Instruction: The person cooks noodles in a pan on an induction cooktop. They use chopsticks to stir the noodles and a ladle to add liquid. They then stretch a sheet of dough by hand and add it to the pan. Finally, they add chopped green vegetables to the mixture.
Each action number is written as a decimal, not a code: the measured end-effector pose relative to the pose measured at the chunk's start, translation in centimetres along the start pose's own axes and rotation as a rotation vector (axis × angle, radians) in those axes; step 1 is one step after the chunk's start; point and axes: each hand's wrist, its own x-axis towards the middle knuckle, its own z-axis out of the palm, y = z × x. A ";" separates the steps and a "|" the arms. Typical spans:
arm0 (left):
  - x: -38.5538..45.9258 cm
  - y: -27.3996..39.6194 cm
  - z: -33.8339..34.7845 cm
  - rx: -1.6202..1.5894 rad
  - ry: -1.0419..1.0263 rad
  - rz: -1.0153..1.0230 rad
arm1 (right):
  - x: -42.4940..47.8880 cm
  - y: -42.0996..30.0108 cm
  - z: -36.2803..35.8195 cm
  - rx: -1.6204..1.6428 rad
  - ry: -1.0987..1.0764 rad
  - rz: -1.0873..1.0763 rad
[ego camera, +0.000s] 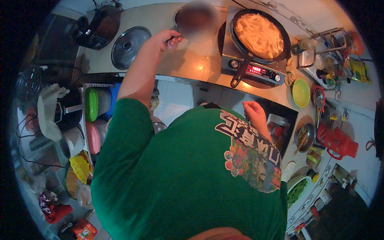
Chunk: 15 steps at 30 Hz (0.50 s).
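Observation:
My left hand (171,39) grips a dark handle (175,38) at the near side of a round pot (176,18) on the counter. A blurred patch hides most of that pot. My right hand (254,113) hangs by the counter's front edge, fingers curled, with nothing visible in it. In front of it, a black frying pan (285,33) sits on an induction cooker (234,64) with a lit red display. Pale yellow, layered food (258,36) fills the pan. The pan's handle (241,72) points toward me. Left of my left forearm lies a glass lid (127,45).
A black rice cooker (103,28) stands at the back left. Right of the induction cooker are a yellow-green bowl (301,93), a red-rimmed strainer (318,97), a metal bowl with chopsticks (304,137) and a red thermos (337,142). A basket of greens (300,192) stands at lower right.

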 end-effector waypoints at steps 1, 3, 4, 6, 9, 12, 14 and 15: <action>0.1 -0.2 -0.3 -0.007 0.051 0.002 | 0.0 0.2 -0.2 0.007 0.002 0.006; -0.1 -0.5 0.1 0.001 0.147 0.043 | -0.2 0.6 -0.4 0.037 -0.006 0.009; -0.5 -0.6 0.5 0.018 0.192 0.081 | -0.2 0.7 -0.5 0.053 -0.009 0.010; -1.7 -0.7 1.7 0.060 0.278 0.113 | -0.3 0.7 -0.6 0.076 -0.002 0.030; -2.8 -0.5 2.3 0.137 0.356 0.110 | -0.3 1.0 -0.8 0.092 -0.010 0.041; -2.7 -0.9 1.2 0.245 0.411 0.157 | -0.2 0.9 -0.9 0.103 -0.024 0.048; -2.7 -1.0 2.1 0.361 0.535 0.213 | -0.1 1.0 -0.9 0.107 -0.021 0.055; -2.8 -1.0 2.1 0.396 0.547 0.236 | 0.0 1.1 -1.0 0.102 -0.019 0.058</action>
